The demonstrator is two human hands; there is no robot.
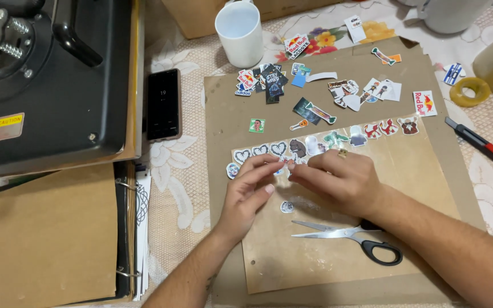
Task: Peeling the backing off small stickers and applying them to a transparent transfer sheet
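Here both hands (289, 179) pinch small sticker (288, 166); scissors (349, 236) nearby, mug (239, 33) beyond.

- One view only, from a camera worn on the person's head
- It looks steeply down and forward onto the table, almost overhead
- Close range: the brown board (338, 239) fills the middle, both forearms enter from the bottom edge
- The black press (47, 85) is cut off at top left
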